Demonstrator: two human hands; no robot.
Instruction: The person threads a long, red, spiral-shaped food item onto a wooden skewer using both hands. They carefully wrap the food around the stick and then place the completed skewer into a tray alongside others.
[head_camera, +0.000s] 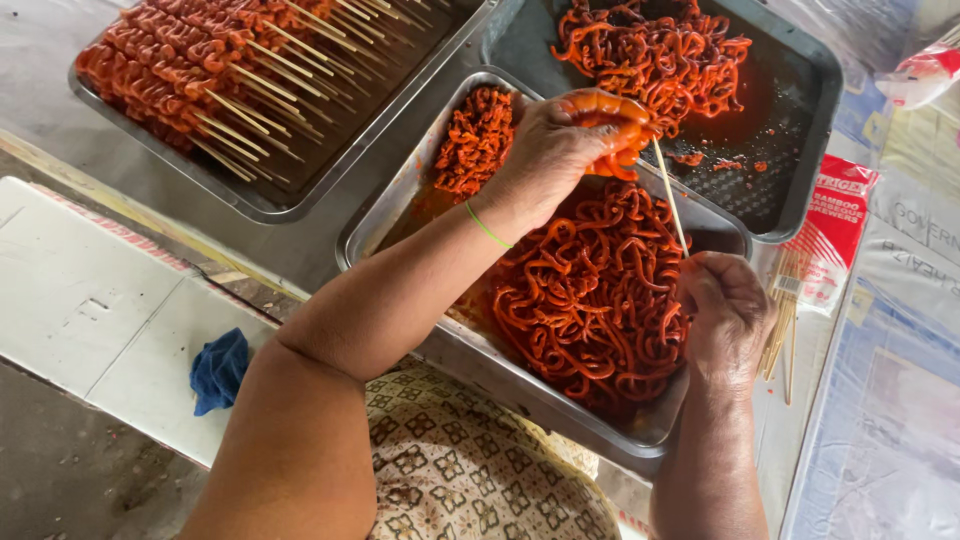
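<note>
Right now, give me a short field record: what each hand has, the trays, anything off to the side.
left hand: grips orange marinated strip at skewer tip
right hand: holds bamboo skewer, tilted
near tray: loose red strips
far right tray: more strips, sauce
far left tray: finished skewers in rows
side: skewer packet; blue cloth

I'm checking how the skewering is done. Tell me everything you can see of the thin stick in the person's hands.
The bamboo skewer is a thin, pale, straight stick that looks like plain wood. It stands steeply tilted over the middle metal tray. The right hand grips its lower end; its upper end goes into the orange-red marinated strip bunched in the left hand. Its middle length is bare, with no meat on it.
</note>
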